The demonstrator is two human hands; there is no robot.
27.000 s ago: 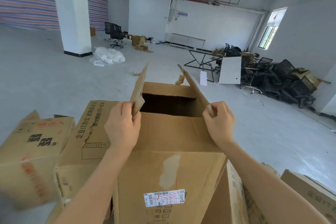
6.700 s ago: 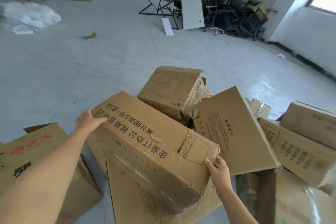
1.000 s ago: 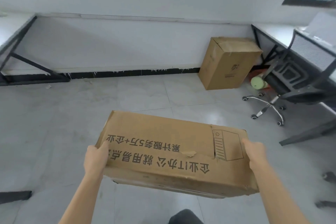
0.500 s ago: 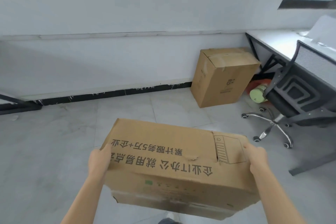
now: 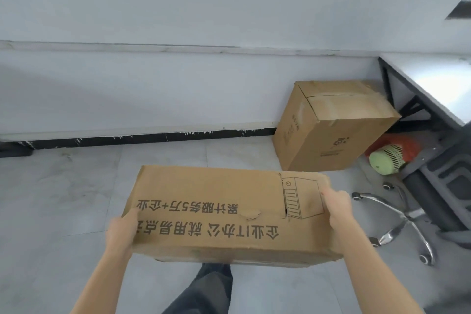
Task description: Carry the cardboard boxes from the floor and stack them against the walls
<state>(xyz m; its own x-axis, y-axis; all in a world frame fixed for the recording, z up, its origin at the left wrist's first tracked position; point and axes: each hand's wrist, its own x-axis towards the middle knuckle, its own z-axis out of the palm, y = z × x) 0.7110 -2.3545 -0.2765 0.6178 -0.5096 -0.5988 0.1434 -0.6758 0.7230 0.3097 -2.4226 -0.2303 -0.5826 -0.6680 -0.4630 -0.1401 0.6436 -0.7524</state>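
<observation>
The long box (image 5: 216, 211) hangs level in front of the person, above the floor (image 5: 63, 199) and short of the wall (image 5: 178, 33). The left hand (image 5: 121, 231) clasps its left end, and the right hand (image 5: 337, 209) curls over the top right corner. It looks light, probably empty, but the card is torn mid-face, so the ends and lower edges seem the safer hold. A standing box (image 5: 331, 130) sits against the wall beside the counter (image 5: 428, 89).

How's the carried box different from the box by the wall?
The carried box is long and low, held up by the left hand and right hand; the box by the wall is taller, on the floor. The carried box has big black lettering, the other only small marks. Both are cardboard.
</observation>
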